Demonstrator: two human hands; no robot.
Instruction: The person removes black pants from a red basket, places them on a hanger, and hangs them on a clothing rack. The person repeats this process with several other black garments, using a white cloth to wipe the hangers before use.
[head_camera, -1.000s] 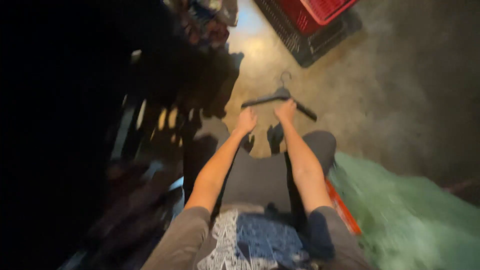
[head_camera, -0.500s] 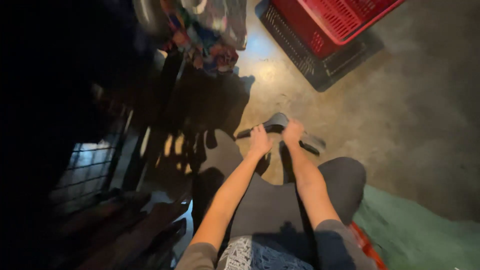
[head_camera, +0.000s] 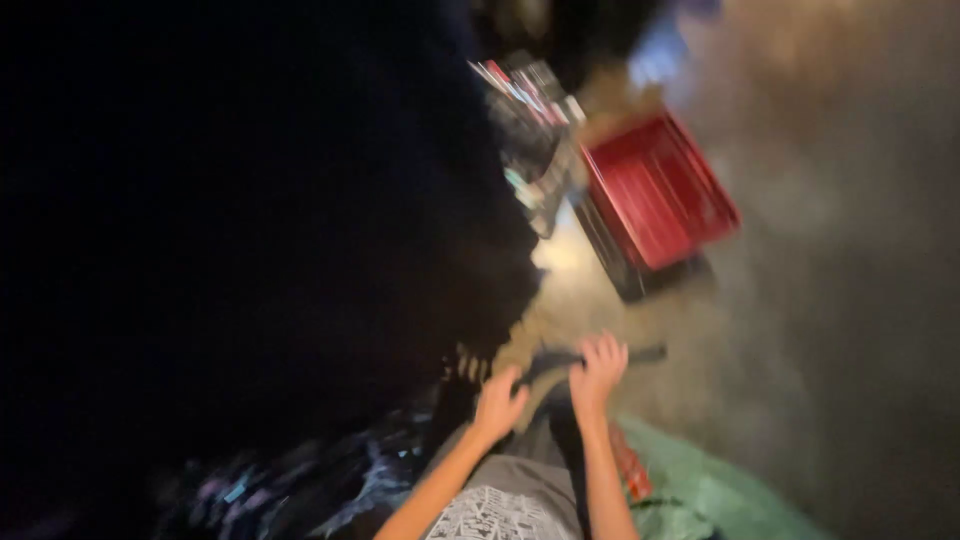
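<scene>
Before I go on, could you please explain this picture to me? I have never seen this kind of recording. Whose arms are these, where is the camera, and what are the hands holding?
The camera sits on a person's head and looks down, so the two bare arms belong to that person. The picture is blurred and its left side is nearly black. The left hand and the right hand both grip a dark clothes hanger, with a grey garment hanging below it; whether it is on the hanger is unclear. Further away on the concrete floor stands a red plastic basket, seemingly on a darker one. Near the person's right side lies something green, perhaps cloth, with an orange-red edge beside it.
</scene>
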